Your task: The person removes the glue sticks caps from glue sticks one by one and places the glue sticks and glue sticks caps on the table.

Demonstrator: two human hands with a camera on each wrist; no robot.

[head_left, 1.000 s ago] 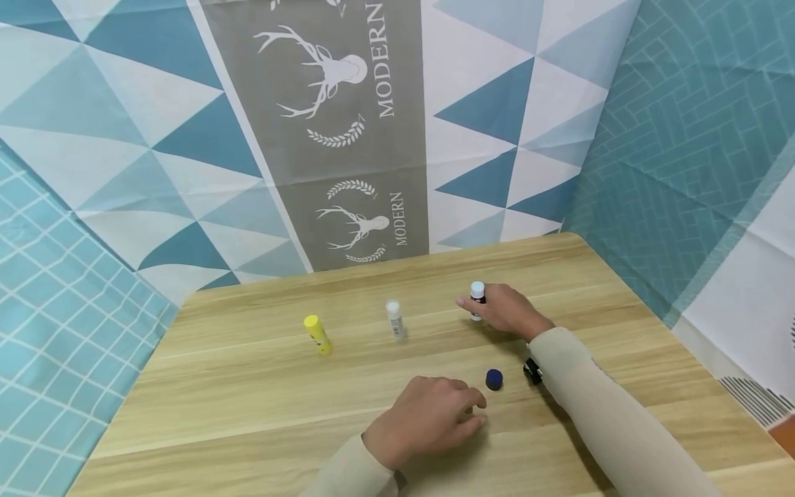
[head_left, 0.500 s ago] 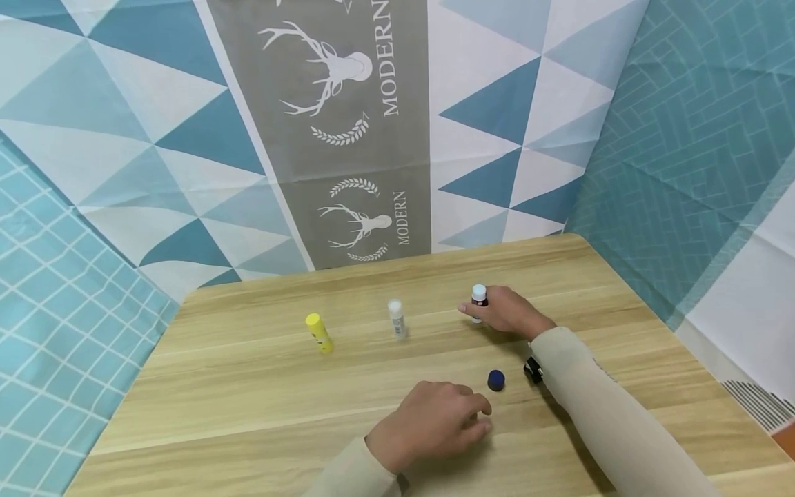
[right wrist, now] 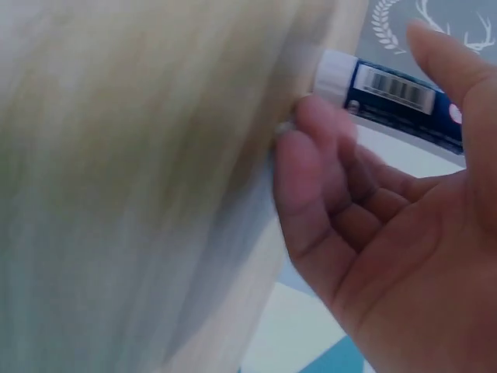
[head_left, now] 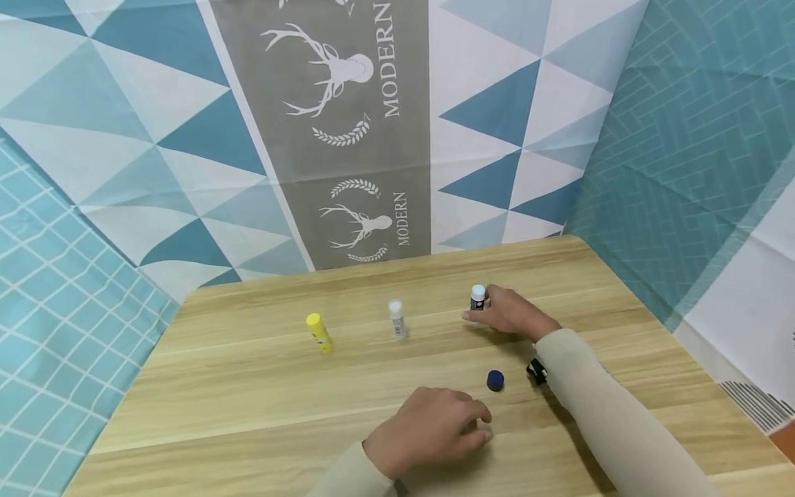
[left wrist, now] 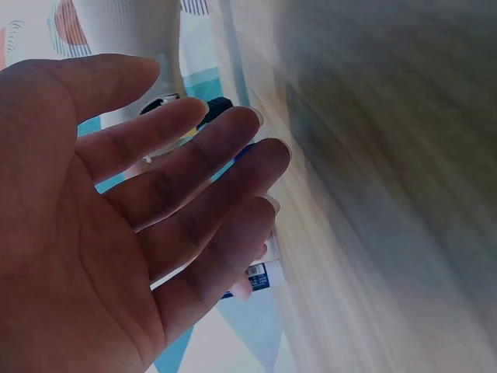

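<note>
A glue stick with a navy label and white top (head_left: 477, 293) stands upright on the wooden table. My right hand (head_left: 506, 310) is beside it, thumb extended across its lower part in the head view. In the right wrist view the glue stick's barcode (right wrist: 397, 91) shows between the spread thumb and the loosely bent fingers (right wrist: 299, 167), which are not wrapped round it. Low over the front of the table, my left hand (head_left: 435, 428) has its fingers relaxed and holds nothing. Just beyond its fingertips sits a small dark blue round cap (head_left: 495, 380).
A clear-and-white glue stick (head_left: 397, 321) stands left of the right hand, and a yellow glue stick (head_left: 319, 333) farther left. A black object (head_left: 537, 371) lies by the right sleeve. Patterned cloth hangs behind the table's (head_left: 248, 386) back edge.
My right hand has shifted slightly right and nearer, its thumb lower on the navy glue stick, which stays standing. My left hand has lowered slightly toward the front.
</note>
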